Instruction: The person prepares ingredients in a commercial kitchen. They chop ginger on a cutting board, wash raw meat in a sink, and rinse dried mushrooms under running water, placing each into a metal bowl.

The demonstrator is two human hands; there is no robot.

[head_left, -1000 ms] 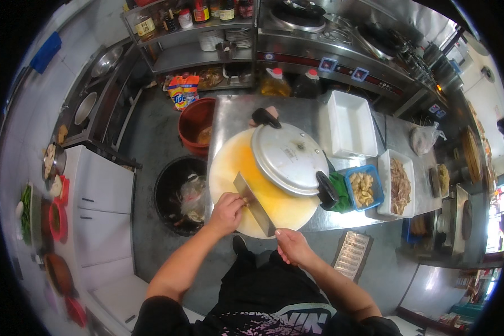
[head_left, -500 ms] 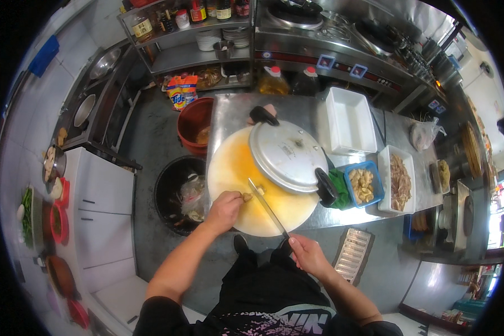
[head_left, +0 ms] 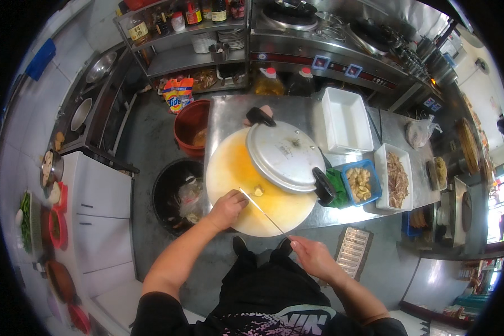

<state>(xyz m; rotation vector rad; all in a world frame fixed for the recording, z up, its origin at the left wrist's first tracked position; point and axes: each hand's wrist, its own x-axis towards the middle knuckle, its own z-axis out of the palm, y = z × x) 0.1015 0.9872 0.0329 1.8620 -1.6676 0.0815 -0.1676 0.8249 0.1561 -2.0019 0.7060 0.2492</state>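
My left hand (head_left: 227,210) is closed near the front left of the round yellow-stained chopping board (head_left: 226,154). Its curled fingers are around a piece of ginger, mostly hidden now. In my right hand (head_left: 311,255) is the handle of a knife (head_left: 265,214). The blade slants across the board, seen nearly edge-on, its tip beside my left fingertips. A small pale cut piece of ginger (head_left: 258,191) lies just beyond the blade. On the board's far right rests a silver pressure-cooker lid (head_left: 283,154) with black handles.
Right of the board, a green cloth (head_left: 336,190) lies beside a blue basket (head_left: 348,185) of ginger pieces. A white tray (head_left: 383,168) holds brownish strips; another white tub (head_left: 346,120) stands behind. On the floor at left are a black bin (head_left: 161,193) and a reddish-brown bucket (head_left: 182,131).
My left fingers have closed further over the ginger, hiding it. The knife tip has moved left toward those fingers, and the blade has turned edge-on.
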